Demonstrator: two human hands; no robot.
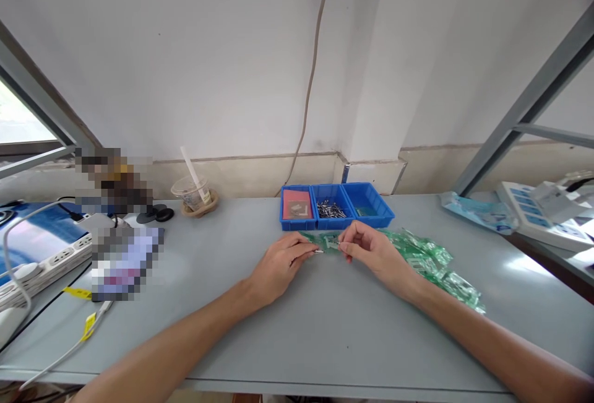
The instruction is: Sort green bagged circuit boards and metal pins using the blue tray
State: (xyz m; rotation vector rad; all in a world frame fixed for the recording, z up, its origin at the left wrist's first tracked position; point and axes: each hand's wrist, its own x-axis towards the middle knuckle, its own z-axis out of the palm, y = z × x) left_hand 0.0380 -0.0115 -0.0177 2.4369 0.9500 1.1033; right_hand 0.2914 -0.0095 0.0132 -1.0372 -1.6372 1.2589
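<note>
My left hand (281,264) rests on the grey table (297,341) with its fingers pinched on a small metal pin (318,251). My right hand (369,249) is curled, its fingertips pinching a small green plastic bag (330,242) that lies between the two hands. The pin's tip points at the bag's edge. A heap of the same green bags (434,267) trails off to the right behind my right wrist. Just beyond the hands stand three blue bins (335,205): the left one holds a red pad, the middle one several metal pins (330,209).
A plastic cup with a spoon (192,192) stands at the back left. A white power strip (41,267) and cables lie at the left edge. A blue-white packet (477,212) and a white device (542,217) lie at the right, by a metal frame.
</note>
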